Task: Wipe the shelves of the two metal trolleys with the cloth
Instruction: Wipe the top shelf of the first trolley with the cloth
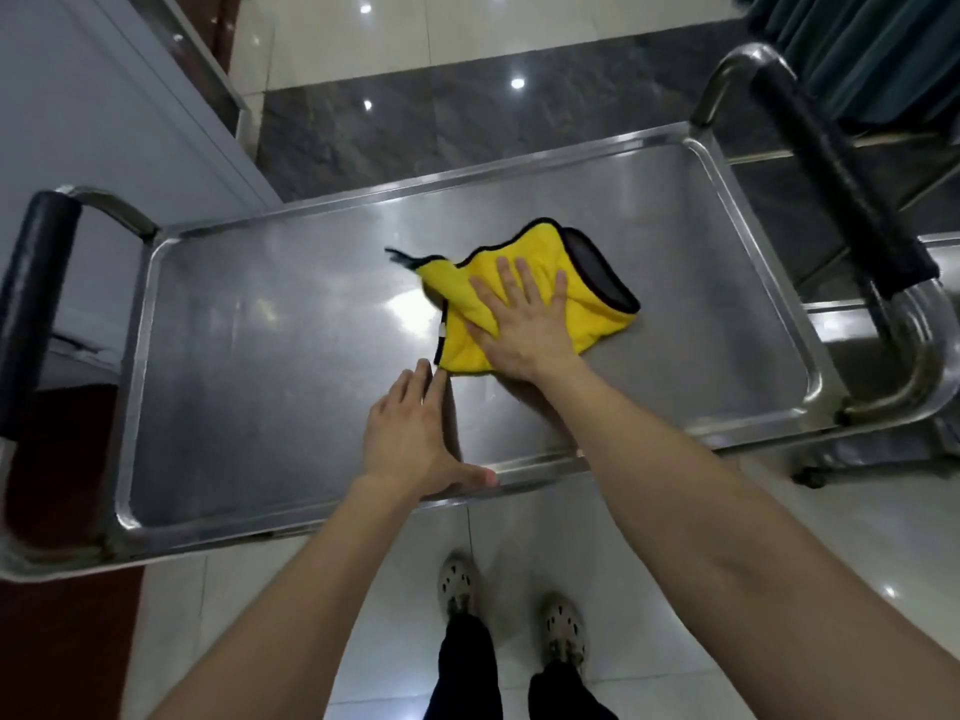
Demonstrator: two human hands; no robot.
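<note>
Cloth: one yellow cloth (592,314) with dark trim lies rumpled on the top shelf (260,381) of the trolley, right of the shelf's middle. A grey corner is folded up at its far right.
Right grip: the bare right grip (524,324) lies flat on the cloth with straight, spread fingers. It presses down and clasps nothing.
Left grip: the left grip (410,439) rests flat on bare metal just beside the cloth's near left corner. Its fingers are straight, its thumb lies on the near rim, and it holds nothing.
Step in hand: most likely wiping the top shelf, with the right end under way.
Doing it well: spread the cloth flatter so more of it meets the metal. Press evenly through the palm and sweep in overlapping passes along the shelf's length. Push into the rounded corners and along the raised rim. The trolley may roll, so bracing with the left grip makes sense.
Left to do: probably the left half of this shelf, plus any lower shelves, which are hidden.
Count, cloths: one.
Count, grips: two.
Count, trolleys: one in full view. A second metal shelf edge (852,324) shows beyond the right end, likely the other trolley.
Count, handles: two, the left handle (36,304) and the right handle (831,189), each with a black sleeve.
</note>
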